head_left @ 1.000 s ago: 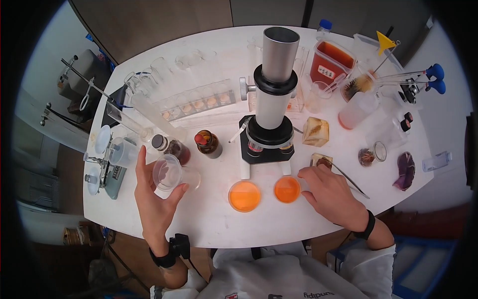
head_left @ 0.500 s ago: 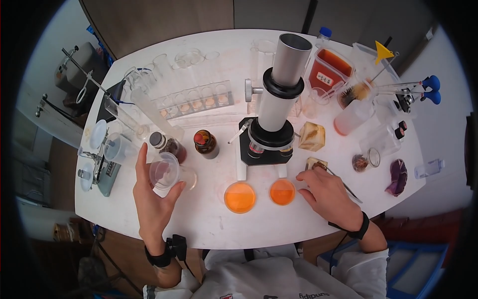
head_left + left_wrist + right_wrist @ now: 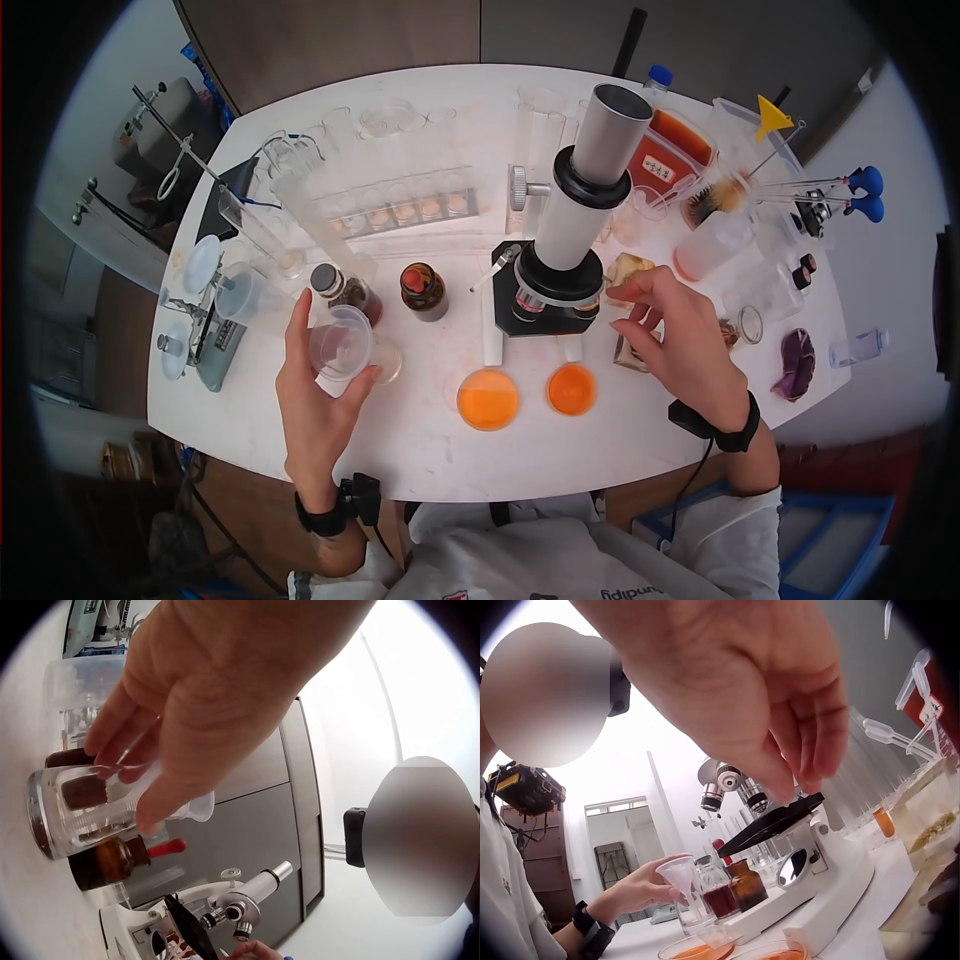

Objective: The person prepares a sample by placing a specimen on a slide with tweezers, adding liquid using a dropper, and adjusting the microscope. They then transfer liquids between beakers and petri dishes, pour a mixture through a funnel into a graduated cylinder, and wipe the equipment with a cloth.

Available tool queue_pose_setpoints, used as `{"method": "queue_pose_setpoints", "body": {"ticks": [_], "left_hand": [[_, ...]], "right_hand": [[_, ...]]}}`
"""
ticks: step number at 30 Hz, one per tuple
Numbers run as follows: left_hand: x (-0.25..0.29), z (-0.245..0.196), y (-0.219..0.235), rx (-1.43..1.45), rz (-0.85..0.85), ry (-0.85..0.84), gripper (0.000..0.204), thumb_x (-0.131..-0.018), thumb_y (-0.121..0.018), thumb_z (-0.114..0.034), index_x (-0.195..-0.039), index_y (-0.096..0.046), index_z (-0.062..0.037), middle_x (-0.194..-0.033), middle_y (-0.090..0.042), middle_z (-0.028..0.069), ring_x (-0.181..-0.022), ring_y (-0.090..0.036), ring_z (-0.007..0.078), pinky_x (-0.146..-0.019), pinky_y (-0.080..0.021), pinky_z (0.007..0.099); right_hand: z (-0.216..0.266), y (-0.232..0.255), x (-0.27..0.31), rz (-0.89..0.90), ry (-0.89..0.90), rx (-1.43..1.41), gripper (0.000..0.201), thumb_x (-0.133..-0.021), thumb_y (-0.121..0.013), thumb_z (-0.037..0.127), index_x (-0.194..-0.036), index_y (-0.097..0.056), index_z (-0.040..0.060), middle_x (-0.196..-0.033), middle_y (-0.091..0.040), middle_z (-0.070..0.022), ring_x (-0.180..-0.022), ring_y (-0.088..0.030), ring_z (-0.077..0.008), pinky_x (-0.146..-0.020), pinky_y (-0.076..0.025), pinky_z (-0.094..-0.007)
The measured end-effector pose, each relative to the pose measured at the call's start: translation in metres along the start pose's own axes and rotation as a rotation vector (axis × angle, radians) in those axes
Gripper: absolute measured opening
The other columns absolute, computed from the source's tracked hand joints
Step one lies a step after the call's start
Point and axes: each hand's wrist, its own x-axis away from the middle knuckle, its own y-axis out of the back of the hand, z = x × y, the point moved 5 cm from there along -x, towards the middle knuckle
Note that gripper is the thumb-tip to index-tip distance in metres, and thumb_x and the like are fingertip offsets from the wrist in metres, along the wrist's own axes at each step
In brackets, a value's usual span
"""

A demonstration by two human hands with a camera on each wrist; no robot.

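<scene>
My left hand [image 3: 325, 410] curls its thumb and fingers about the upper part of a clear glass flask [image 3: 56, 810], which stands on the table. A clear plastic funnel [image 3: 340, 343] sits in its mouth. My right hand [image 3: 690, 350] is at the right side of the white and black microscope [image 3: 565, 240], fingers loosely bent and thumb apart. In the right wrist view its fingertips overlap the edge of the black stage [image 3: 769, 825]. A cream packet [image 3: 628, 270] and a second small packet [image 3: 630, 352] lie partly hidden by this hand.
Two dishes of orange liquid, one larger [image 3: 488, 399] and one smaller [image 3: 571, 389], lie before the microscope. A brown dropper bottle [image 3: 425, 292] and a dark jar [image 3: 350, 290] stand near the flask. Behind is a test tube rack [image 3: 400, 205]; a purple piece [image 3: 795, 365] lies far right.
My right hand has lifted off the small packet and moved forward beside the microscope. My left hand keeps its place around the flask and funnel. The head view has shifted slightly.
</scene>
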Motion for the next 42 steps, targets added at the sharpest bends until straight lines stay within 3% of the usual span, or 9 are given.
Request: {"method": "queue_pose_setpoints", "body": {"ticks": [10,16,19,23,27,30,33,37,42], "left_hand": [[0.000,0.004,0.000,0.039,0.017,-0.013,0.101,-0.071,-0.087,0.001,-0.158,-0.037,-0.0082,-0.109,-0.071,0.0175,-0.104,-0.072,0.0306,-0.095,-0.056,0.0394],[-0.001,0.002,0.001,0.041,0.028,-0.009,0.099,-0.071,-0.086,0.002,-0.157,-0.039,-0.0081,-0.110,-0.071,0.0178,-0.107,-0.072,0.0307,-0.094,-0.056,0.0397],[-0.001,0.003,0.001,0.053,0.034,0.009,0.099,-0.071,-0.086,0.002,-0.157,-0.039,-0.0080,-0.110,-0.071,0.0177,-0.107,-0.072,0.0306,-0.094,-0.056,0.0395],[-0.001,0.006,0.000,0.051,0.019,-0.011,0.100,-0.070,-0.086,0.000,-0.158,-0.040,-0.0080,-0.106,-0.070,0.0126,-0.101,-0.070,0.0236,-0.094,-0.054,0.0363],[-0.001,0.005,-0.001,0.055,0.023,-0.010,0.100,-0.070,-0.087,-0.001,-0.158,-0.040,-0.0084,-0.106,-0.070,0.0126,-0.101,-0.070,0.0239,-0.094,-0.055,0.0368],[-0.001,0.004,0.001,0.025,0.023,-0.019,0.098,-0.071,-0.087,-0.001,-0.157,-0.041,-0.0083,-0.109,-0.071,0.0164,-0.104,-0.071,0.0289,-0.093,-0.055,0.0385],[-0.002,0.003,0.000,0.014,0.024,-0.012,0.099,-0.070,-0.087,0.000,-0.157,-0.041,-0.0087,-0.107,-0.071,0.0147,-0.102,-0.071,0.0264,-0.093,-0.055,0.0375],[-0.001,0.003,0.000,0.024,0.024,-0.008,0.100,-0.070,-0.087,0.001,-0.158,-0.041,-0.0094,-0.104,-0.071,0.0125,-0.100,-0.070,0.0239,-0.092,-0.055,0.0364],[-0.002,0.000,0.000,0.003,0.039,-0.009,0.099,-0.071,-0.088,0.000,-0.157,-0.040,-0.0084,-0.106,-0.070,0.0167,-0.103,-0.072,0.0309,-0.091,-0.056,0.0392]], "right_hand": [[0.002,-0.005,-0.005,-0.003,-0.037,0.051,0.037,-0.084,-0.080,-0.001,-0.111,-0.055,0.0013,-0.107,-0.072,-0.0146,-0.075,-0.067,-0.0243,-0.064,-0.056,-0.0338],[0.016,-0.003,-0.005,-0.100,0.022,0.097,0.036,-0.081,-0.083,0.000,-0.106,-0.057,0.0001,-0.100,-0.071,-0.0114,-0.075,-0.067,-0.0196,-0.062,-0.055,-0.0315],[0.031,0.006,0.014,-0.272,0.098,0.147,0.036,-0.078,-0.085,0.001,-0.102,-0.058,0.0009,-0.099,-0.070,-0.0105,-0.075,-0.067,-0.0196,-0.061,-0.054,-0.0314],[0.055,-0.029,0.024,0.102,0.360,0.131,0.031,-0.078,-0.081,0.005,-0.097,-0.057,0.0019,-0.108,-0.070,-0.0123,-0.076,-0.069,-0.0254,-0.058,-0.054,-0.0340],[0.044,-0.075,0.023,0.220,0.350,0.235,0.020,-0.086,-0.070,0.009,-0.096,-0.055,0.0005,-0.117,-0.069,-0.0174,-0.077,-0.071,-0.0272,-0.057,-0.057,-0.0365],[0.039,-0.088,0.021,0.299,0.280,0.313,0.030,-0.083,-0.078,0.009,-0.102,-0.054,0.0059,-0.126,-0.070,-0.0123,-0.077,-0.072,-0.0289,-0.059,-0.056,-0.0373],[0.041,-0.091,0.017,0.305,0.316,0.270,0.020,-0.083,-0.062,0.003,-0.100,-0.053,-0.0009,-0.113,-0.067,-0.0185,-0.073,-0.071,-0.0303,-0.057,-0.056,-0.0390],[0.041,-0.093,0.016,0.307,0.298,0.244,0.018,-0.084,-0.061,0.003,-0.099,-0.052,0.0001,-0.098,-0.064,-0.0158,-0.071,-0.069,-0.0309,-0.055,-0.054,-0.0402],[0.037,-0.094,0.015,0.239,0.293,0.192,0.015,-0.086,-0.062,0.004,-0.096,-0.052,0.0018,-0.089,-0.062,-0.0128,-0.068,-0.067,-0.0299,-0.055,-0.053,-0.0400]]}}
